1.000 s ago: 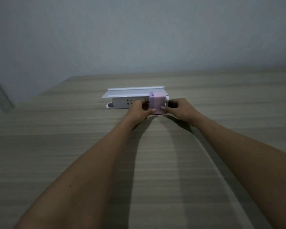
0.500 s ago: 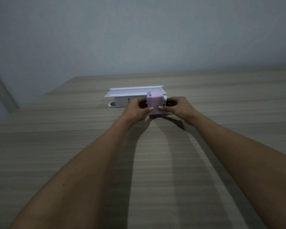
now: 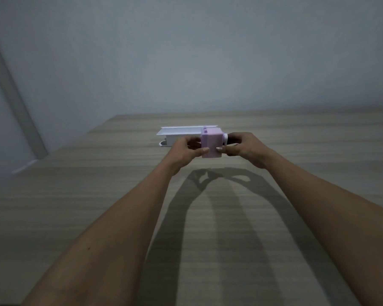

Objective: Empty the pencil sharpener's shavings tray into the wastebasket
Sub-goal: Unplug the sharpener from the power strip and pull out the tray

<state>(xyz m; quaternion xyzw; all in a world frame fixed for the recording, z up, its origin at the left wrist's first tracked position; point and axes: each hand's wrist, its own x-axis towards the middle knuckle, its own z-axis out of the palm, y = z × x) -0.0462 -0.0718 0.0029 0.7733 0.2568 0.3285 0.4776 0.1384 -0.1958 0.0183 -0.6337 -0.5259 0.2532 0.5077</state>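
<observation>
- A bare wall backs our wood-grain counter (image 3: 97,195).
- Our left hand (image 3: 186,151) and right hand (image 3: 245,149) hold the lilac pencil sharpener (image 3: 211,143) above it, fingers closed around its sides.
- Next we must find the tray (no wastebasket visible).

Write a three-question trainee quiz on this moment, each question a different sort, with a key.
1. True or false: the pink pencil sharpener rests flat on the table.
2. Which hand grips the sharpener's side nearest the white box? A) left hand B) right hand C) neither
3. Fill in: the white box lies ____ the sharpener, farther from the person.

Key
1. False: both hands hold it above the table, and its shadow falls apart from it.
2. A
3. behind
</observation>
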